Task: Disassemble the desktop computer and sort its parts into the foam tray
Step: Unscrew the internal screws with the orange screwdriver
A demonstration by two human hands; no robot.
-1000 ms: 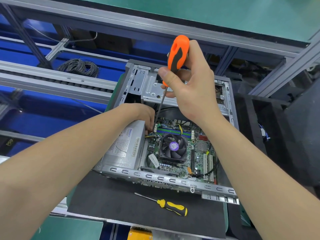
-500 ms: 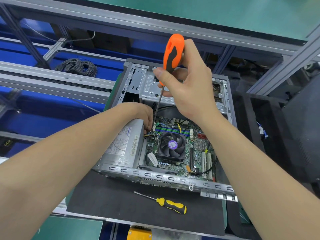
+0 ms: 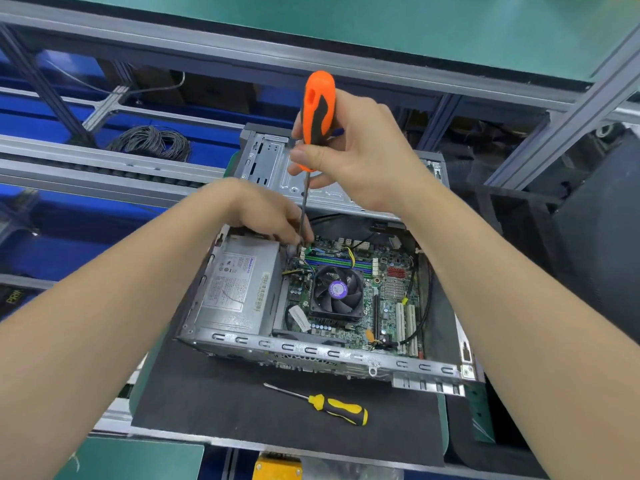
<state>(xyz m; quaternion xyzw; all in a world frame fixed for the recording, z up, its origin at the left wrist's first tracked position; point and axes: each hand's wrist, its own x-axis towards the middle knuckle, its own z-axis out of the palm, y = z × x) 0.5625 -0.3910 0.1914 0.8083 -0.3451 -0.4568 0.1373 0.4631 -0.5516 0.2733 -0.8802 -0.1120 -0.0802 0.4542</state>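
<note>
The open desktop computer case (image 3: 311, 351) lies on its side on a black mat (image 3: 225, 403). Inside are a grey power supply (image 3: 235, 285) at left, the green motherboard (image 3: 391, 289) and a black CPU fan (image 3: 336, 292). My right hand (image 3: 367, 157) grips the handle of an orange screwdriver (image 3: 317, 112), held nearly upright. Its shaft runs down to the motherboard's far left corner. My left hand (image 3: 263, 209) reaches into the case there, its fingertips pinching the lower end of the shaft. The tip itself is hidden.
A yellow screwdriver (image 3: 339, 408) lies on the mat in front of the case. The metal drive cage (image 3: 273, 168) stands at the case's far end. Dark foam (image 3: 595, 237) fills the right side. A coil of black cable (image 3: 152, 142) sits beyond the conveyor rails at left.
The orange screwdriver and my right hand have shifted slightly left and stand more upright. My left hand stays at the shaft's lower end.
</note>
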